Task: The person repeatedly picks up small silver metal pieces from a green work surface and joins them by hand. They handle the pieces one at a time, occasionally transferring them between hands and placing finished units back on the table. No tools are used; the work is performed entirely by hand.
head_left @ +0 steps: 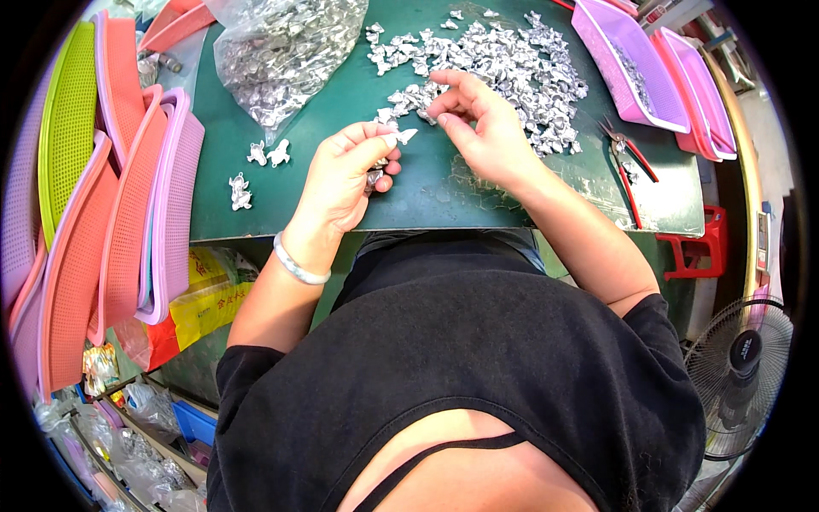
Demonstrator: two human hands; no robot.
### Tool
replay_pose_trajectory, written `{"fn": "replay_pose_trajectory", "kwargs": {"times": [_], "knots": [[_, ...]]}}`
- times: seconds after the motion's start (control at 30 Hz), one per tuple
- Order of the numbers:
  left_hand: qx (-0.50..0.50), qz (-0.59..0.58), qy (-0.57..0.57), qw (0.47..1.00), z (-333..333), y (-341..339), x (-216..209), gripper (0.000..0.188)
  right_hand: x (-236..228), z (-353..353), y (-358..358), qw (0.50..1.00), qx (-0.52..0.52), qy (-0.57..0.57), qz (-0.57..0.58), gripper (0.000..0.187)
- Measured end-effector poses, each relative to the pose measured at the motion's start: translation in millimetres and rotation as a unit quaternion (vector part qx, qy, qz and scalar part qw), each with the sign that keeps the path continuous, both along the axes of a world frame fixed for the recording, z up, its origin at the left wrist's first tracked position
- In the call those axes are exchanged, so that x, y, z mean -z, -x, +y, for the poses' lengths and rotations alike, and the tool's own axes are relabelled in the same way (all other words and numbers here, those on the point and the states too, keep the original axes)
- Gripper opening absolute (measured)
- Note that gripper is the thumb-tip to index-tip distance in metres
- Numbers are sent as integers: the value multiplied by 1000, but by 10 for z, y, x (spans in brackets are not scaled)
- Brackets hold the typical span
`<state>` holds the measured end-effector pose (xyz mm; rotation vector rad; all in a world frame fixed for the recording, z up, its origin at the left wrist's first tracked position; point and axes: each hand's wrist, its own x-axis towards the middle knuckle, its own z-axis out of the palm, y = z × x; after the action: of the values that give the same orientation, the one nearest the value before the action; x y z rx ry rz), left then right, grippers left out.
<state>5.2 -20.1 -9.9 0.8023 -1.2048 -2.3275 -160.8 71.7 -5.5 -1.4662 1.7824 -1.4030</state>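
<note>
Baskets [128,239] in coral, purple and lime lean in a tall stack at the far left, and a knock from the left elbow could topple some onto the table [444,206]. Next come three silver figures [241,194], lying apart from the rest; a sweep of the left forearm could drag them off the near edge. Just above them sits a clear bag [286,64] packed with silver pieces; its closure cannot be made out, so a tug on the plastic might spill or tear it. The left hand [345,166] pinches a small silver piece [407,136] between thumb and forefinger, over the table and short of the pile. More silver shows among its curled lower fingers, so a loosened grip could drop one piece while another is being turned. The right hand [482,128] is half spread, forefinger lifted, at the pile's left side; whether its thumb and lower fingers hold anything cannot be told. The pile [546,72] is loose and tangled, and a careless brush could scatter it. Farther right, red-handled pliers [641,159] lie with one handle end close to the near edge, where the right forearm could nudge them off.
</note>
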Motion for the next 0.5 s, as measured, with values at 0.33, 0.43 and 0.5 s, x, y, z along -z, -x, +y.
{"fn": "replay_pose_trajectory", "kwargs": {"times": [0.33, 0.43, 0.5], "knots": [[7, 88, -97, 991, -78, -36, 47, 15, 65, -141, -13, 956, 33, 9, 293, 45], [13, 67, -88, 994, -83, -33, 68, 14, 122, -179, -19, 948, 33, 18, 317, 45], [14, 53, -77, 996, -76, -29, 59, 13, 122, -179, -9, 947, 28, 22, 319, 45]]}}
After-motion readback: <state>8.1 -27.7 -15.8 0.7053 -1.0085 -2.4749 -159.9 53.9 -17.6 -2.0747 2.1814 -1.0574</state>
